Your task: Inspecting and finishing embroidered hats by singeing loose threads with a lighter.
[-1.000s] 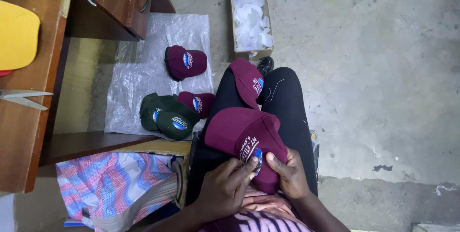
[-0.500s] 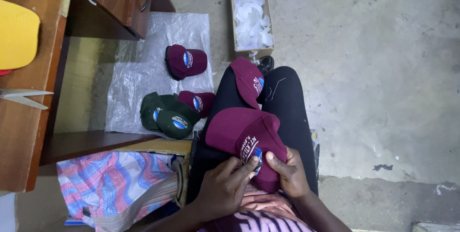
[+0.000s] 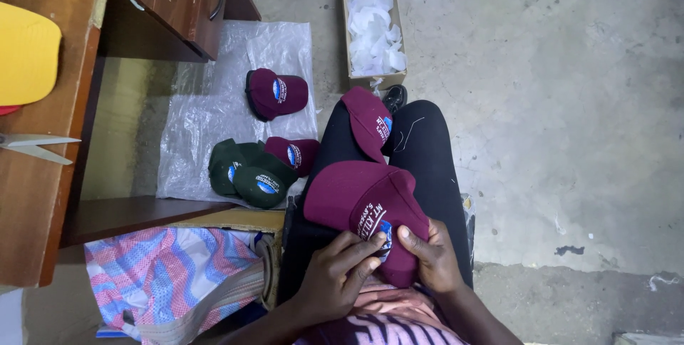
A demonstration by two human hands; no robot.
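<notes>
Since the earlier frame, almost nothing has moved. The maroon cap [image 3: 367, 209] rests on the lap. Left hand [image 3: 335, 277] and right hand [image 3: 431, 259] each pinch its front panel at the embroidery. Keep fabric taut, grip even.

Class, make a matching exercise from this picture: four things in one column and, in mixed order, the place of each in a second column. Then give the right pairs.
1. maroon cap
2. scissors
3. green caps
4. white paper pieces

a. in the cardboard box
b. on the plastic sheet
c. on the wooden desk
d. in both hands, on the lap

Pairs: 1-d, 2-c, 3-b, 4-a
</notes>
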